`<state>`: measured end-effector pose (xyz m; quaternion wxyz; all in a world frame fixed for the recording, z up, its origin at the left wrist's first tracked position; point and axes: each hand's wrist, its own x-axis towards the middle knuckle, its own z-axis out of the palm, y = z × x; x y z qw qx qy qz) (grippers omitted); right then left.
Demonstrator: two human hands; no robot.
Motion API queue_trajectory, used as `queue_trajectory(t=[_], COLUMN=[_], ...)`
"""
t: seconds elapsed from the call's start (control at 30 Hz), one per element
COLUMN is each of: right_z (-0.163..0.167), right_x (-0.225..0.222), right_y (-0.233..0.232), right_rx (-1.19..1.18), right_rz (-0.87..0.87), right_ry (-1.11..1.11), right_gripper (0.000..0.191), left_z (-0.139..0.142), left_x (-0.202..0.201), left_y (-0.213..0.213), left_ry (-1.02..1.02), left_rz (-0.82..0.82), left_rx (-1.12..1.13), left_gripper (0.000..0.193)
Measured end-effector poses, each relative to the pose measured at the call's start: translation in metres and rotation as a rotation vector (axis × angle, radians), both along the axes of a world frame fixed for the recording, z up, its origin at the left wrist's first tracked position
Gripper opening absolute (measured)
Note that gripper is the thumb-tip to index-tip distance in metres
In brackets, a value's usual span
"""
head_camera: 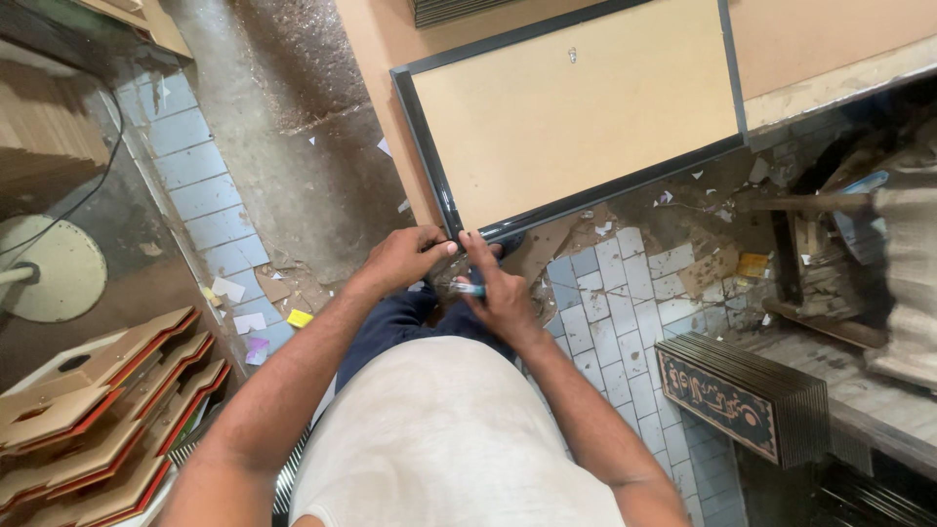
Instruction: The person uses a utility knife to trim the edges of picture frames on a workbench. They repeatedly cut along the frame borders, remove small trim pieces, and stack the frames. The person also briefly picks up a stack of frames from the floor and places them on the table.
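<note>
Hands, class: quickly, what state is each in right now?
Left hand: closed on the frame corner.
Right hand: holding a small tool, fingers on the frame.

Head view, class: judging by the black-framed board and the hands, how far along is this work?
Done: the tan backing board sits inside the black frame, hanger at the top. In hand: left hand and right hand, holding a small blue-tipped tool, work at the near corner. Left: cannot tell.

The picture frame has a glossy black moulding around a matt, smooth tan backing board that looks like fibreboard, with a small metal hanger on it. The floor is worn, dusty glazed tile beside rough grey concrete, littered with paper scraps. The stacked boards look like matt brown wood with red edges.
</note>
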<state>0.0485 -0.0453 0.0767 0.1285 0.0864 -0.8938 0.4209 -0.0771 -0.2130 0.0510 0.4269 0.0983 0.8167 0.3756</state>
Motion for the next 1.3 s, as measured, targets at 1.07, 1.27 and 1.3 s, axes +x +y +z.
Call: queue_trajectory(t=[1.07, 1.27, 1.3], right_z=[0.015, -0.004, -0.004], right_x=[-0.064, -0.058, -0.062], right_y=[0.003, 0.031, 0.038], right_rx=[0.345, 0.215, 0.154], right_rz=[-0.36, -0.305, -0.278], right_ry=[-0.613, -0.573, -0.542], right_gripper=[0.053, 0.044, 0.039], left_z=[0.021, 0.078, 0.084], left_x=[0.007, 0.0, -0.006], left_y=[-0.008, 0.006, 0.01], left_ry=[0.222, 0.404, 0.372], left_rz=[0.034, 0.0, 0.03], left_rx=[0.085, 0.225, 0.278], left_gripper=[0.028, 0.019, 0.021])
